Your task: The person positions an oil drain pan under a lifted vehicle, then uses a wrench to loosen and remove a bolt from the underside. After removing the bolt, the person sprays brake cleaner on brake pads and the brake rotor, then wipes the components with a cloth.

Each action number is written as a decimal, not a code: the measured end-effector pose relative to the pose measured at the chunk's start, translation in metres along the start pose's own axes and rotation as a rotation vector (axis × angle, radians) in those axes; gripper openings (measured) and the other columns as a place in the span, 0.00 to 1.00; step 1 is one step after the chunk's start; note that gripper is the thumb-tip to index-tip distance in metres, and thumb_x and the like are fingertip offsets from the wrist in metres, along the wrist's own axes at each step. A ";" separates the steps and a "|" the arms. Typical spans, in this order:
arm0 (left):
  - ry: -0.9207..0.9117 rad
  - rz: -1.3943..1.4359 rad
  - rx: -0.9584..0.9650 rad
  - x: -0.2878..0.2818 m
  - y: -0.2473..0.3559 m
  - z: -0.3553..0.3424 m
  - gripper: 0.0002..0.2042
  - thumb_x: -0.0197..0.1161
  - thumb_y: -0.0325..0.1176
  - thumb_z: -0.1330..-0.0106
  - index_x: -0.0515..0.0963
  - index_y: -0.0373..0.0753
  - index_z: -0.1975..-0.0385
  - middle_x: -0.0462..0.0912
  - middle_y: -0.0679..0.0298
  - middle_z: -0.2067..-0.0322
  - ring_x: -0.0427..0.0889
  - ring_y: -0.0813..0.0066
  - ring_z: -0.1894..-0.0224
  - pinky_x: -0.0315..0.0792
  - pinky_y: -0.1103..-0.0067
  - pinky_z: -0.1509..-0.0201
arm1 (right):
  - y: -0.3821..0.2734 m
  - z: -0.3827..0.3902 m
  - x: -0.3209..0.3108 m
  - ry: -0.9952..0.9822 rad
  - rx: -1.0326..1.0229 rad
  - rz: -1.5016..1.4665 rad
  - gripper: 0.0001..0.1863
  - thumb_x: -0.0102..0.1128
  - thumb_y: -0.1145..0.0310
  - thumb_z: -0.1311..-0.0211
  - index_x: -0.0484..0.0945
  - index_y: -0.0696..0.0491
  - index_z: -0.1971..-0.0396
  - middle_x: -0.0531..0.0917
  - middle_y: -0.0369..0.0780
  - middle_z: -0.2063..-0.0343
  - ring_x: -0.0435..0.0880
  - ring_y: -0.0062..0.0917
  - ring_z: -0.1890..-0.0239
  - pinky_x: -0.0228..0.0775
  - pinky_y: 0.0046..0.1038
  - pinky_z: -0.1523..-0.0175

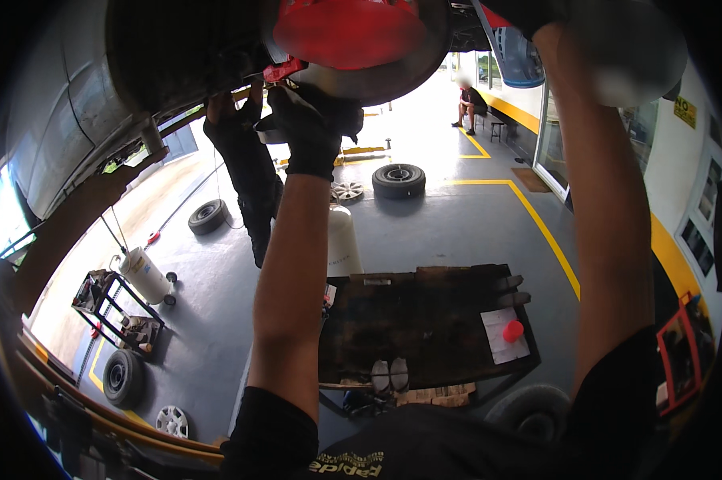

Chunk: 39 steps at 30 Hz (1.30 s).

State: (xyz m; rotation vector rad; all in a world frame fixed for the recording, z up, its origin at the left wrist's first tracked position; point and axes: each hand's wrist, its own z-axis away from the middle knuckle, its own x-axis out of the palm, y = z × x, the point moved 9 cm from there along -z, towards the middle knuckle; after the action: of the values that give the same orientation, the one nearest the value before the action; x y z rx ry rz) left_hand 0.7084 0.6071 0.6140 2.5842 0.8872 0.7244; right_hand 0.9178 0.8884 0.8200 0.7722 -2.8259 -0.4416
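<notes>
Head view, one entry: underside of a raised vehicle, work overhead.

Item 1, left hand [309, 132]: black-gloved, arm reaching straight up, fingers closed around a dark part just under the brake disc [377, 76]. What exactly it gripped could not be made out.

Item 2, right hand: arm raised on the other side; the hand itself went out of sight behind a blurred pale shape at the top edge, so whether it was open or closed cannot be told.

Item 3, red hub piece [341, 32]: seated in the middle of the disc, directly above and just beside the left hand, blurred.

Progress, as a judgement: the wheel was already off, the disc bare; loose tyres [398, 179] lay on the floor well below. The work at the hub looked mid-way, nothing yet refitted.

Item 4, dark workbench [425, 320]: below the arms, bearing a white sheet with a red cap [513, 330]. Another person in dark clothes stood beside the left arm, also reaching up.
</notes>
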 end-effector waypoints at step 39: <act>0.111 -1.621 1.249 0.156 0.129 0.019 0.18 0.66 0.46 0.23 0.77 0.36 0.48 0.84 0.57 0.56 0.84 0.58 0.57 0.80 0.64 0.53 | -0.113 0.392 -0.003 -0.441 0.908 -0.498 0.45 0.82 0.73 0.54 0.74 0.53 0.31 0.81 0.47 0.42 0.84 0.41 0.41 0.78 0.41 0.35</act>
State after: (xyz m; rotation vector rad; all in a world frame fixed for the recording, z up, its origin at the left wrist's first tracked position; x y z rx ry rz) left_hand 0.8871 0.6067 0.7111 1.2227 3.3783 -0.3493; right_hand 0.8760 0.8895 0.4140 1.7290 -3.1589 0.7974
